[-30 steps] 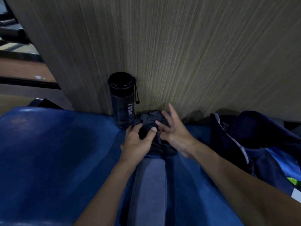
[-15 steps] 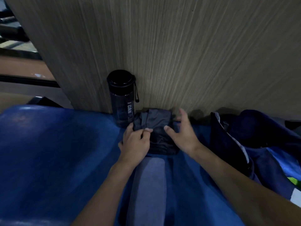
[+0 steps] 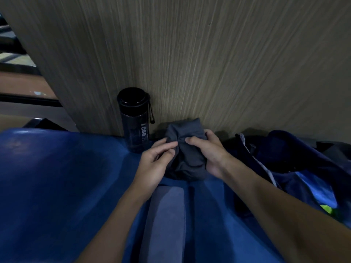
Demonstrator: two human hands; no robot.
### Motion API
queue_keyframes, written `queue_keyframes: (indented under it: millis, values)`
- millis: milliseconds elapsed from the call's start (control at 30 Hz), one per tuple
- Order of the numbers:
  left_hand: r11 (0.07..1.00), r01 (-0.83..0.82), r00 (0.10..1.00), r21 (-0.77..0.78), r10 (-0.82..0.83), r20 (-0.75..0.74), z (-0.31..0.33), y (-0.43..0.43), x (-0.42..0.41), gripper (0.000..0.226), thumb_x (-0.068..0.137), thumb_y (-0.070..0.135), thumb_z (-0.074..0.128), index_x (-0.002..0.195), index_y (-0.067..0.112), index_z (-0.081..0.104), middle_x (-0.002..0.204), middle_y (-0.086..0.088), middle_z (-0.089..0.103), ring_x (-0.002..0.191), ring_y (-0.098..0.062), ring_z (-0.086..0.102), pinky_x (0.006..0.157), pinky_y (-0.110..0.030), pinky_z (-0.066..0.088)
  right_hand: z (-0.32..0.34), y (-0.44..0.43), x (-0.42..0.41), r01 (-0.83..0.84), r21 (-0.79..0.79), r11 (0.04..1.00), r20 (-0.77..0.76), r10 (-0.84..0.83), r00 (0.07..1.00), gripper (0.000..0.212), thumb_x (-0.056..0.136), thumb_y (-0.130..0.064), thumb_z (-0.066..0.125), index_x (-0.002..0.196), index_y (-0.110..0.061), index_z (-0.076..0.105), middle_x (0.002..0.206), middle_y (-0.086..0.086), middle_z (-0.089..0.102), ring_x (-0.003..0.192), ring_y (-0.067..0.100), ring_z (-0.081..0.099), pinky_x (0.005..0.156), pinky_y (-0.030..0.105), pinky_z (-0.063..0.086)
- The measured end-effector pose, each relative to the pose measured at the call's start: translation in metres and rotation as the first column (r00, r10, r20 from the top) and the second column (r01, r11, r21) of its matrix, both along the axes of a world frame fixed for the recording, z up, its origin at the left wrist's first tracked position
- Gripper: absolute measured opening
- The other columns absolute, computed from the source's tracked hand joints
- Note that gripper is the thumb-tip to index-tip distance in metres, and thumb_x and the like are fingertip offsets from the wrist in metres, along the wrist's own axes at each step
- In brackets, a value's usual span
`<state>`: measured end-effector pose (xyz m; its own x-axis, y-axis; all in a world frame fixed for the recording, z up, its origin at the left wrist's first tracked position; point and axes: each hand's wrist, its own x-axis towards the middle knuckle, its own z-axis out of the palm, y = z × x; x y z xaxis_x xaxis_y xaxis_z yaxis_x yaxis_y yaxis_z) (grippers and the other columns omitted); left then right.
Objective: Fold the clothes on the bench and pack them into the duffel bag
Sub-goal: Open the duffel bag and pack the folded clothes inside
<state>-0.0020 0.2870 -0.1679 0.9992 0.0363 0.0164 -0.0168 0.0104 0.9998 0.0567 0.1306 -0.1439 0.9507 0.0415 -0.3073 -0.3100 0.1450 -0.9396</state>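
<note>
Nearly folded, I'd say: past the water bottle, the left hand pinches the dark garment, a compact bundle on the blue bench; the right hand clasps its other side; packing into the duffel bag remains.

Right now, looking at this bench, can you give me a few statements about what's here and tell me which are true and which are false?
1. Both the left hand and the right hand hold the dark garment. True.
2. The water bottle lies on its side. False: it stands upright against the wall panel, left of the garment.
3. The duffel bag sits to the right of the garment, open. True.
4. The garment is already packed in the bag. False: it is over the blue bench, between bottle and bag.
</note>
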Motion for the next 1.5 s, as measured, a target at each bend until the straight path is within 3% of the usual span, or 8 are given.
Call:
queue_keyframes:
  millis: [133, 333, 467, 733, 967, 1133, 1367, 1500]
  values:
    - [0.992, -0.097, 0.986, -0.078, 0.107, 0.13, 0.014, 0.002, -0.01, 0.041, 0.088, 0.024, 0.068, 0.127, 0.033, 0.06, 0.131, 0.02, 0.057, 0.125, 0.011, 0.048, 0.097, -0.007, 0.041, 0.03, -0.011, -0.017, 0.054, 0.042, 0.998, 0.053, -0.056, 0.997, 0.034, 0.084, -0.001, 0.069, 0.111, -0.011, 0.051, 0.104, 0.013, 0.068, 0.092, 0.024, 0.068, 0.069, 0.035, 0.06]
    - [0.991, -0.034, 0.998, -0.13, 0.027, -0.056, 0.06, -0.028, -0.035, 0.07, 0.069, 0.057, 0.08, 0.129, 0.031, 0.056, 0.12, 0.013, 0.069, 0.111, -0.003, 0.065, 0.095, -0.031, 0.053, 0.069, -0.036, -0.066, 0.035, 0.214, 0.976, 0.129, -0.064, 0.99, 0.046, 0.084, -0.003, 0.071, 0.126, -0.007, 0.051, 0.113, 0.017, 0.069, 0.102, 0.029, 0.069, 0.085, 0.045, 0.058]
    - [0.955, 0.181, 0.977, -0.235, -0.202, -0.07, 0.093, -0.061, -0.054, 0.061, 0.075, 0.037, 0.082, 0.13, 0.025, 0.059, 0.121, 0.002, 0.072, 0.113, -0.017, 0.068, 0.094, -0.042, 0.054, 0.086, -0.066, -0.1, 0.117, 0.288, 0.95, 0.173, -0.171, 0.97, 0.042, 0.087, -0.007, 0.07, 0.125, -0.007, 0.052, 0.112, 0.016, 0.07, 0.101, 0.027, 0.07, 0.086, 0.044, 0.058]
    - [0.956, 0.271, 0.958, 0.11, -0.279, 0.062, 0.136, -0.14, -0.082, 0.043, 0.081, 0.003, 0.078, 0.116, 0.021, 0.063, 0.105, 0.007, 0.075, 0.099, -0.01, 0.071, 0.077, -0.025, 0.058, 0.096, -0.172, -0.165, 0.164, 0.371, 0.914, 0.279, -0.278, 0.919, 0.059, 0.075, -0.002, 0.075, 0.127, -0.007, 0.046, 0.118, 0.016, 0.067, 0.108, 0.026, 0.067, 0.093, 0.042, 0.055]
    - [0.559, 0.64, 0.699, 0.527, -0.709, -0.095, 0.166, -0.212, -0.093, 0.045, 0.082, -0.001, 0.077, 0.12, 0.019, 0.063, 0.107, 0.003, 0.074, 0.101, -0.014, 0.071, 0.084, -0.031, 0.059, 0.078, -0.269, -0.225, 0.102, -0.078, 0.992, 0.35, -0.069, 0.934, 0.099, 0.062, -0.018, 0.092, 0.142, -0.043, 0.039, 0.134, -0.007, 0.056, 0.116, 0.01, 0.062, 0.095, 0.032, 0.053]
    - [0.291, 0.704, 0.546, 0.648, -0.805, -0.232, 0.177, -0.257, -0.1, 0.039, 0.082, -0.001, 0.076, 0.112, 0.023, 0.066, 0.098, 0.005, 0.073, 0.092, -0.013, 0.07, 0.079, -0.033, 0.059, 0.065, -0.292, -0.25, 0.069, -0.152, 0.986, 0.427, 0.002, 0.904, 0.079, 0.072, 0.006, 0.08, 0.138, -0.023, 0.048, 0.127, -0.007, 0.062, 0.115, 0.006, 0.061, 0.094, 0.022, 0.05]
    - [0.496, 0.669, 0.637, 0.553, -0.767, -0.083, 0.157, -0.291, -0.114, 0.088, 0.073, 0.021, 0.087, 0.143, 0.045, 0.038, 0.13, 0.03, 0.055, 0.12, 0.007, 0.055, 0.099, -0.019, 0.048, 0.047, -0.316, -0.266, 0.335, 0.203, 0.92, 0.398, -0.39, 0.831, 0.034, 0.086, 0.005, 0.066, 0.113, -0.015, 0.062, 0.111, 0.007, 0.071, 0.105, 0.025, 0.067, 0.09, 0.042, 0.055]
    - [0.59, 0.548, 0.688, 0.593, -0.721, 0.083, 0.145, -0.311, -0.121, 0.068, 0.076, 0.008, 0.084, 0.13, 0.034, 0.052, 0.12, 0.021, 0.061, 0.112, 0.001, 0.061, 0.093, -0.019, 0.051, 0.04, -0.322, -0.271, 0.363, 0.29, 0.886, 0.334, -0.449, 0.829, 0.032, 0.085, -0.003, 0.068, 0.115, -0.011, 0.06, 0.112, 0.006, 0.071, 0.108, 0.025, 0.067, 0.093, 0.04, 0.053]
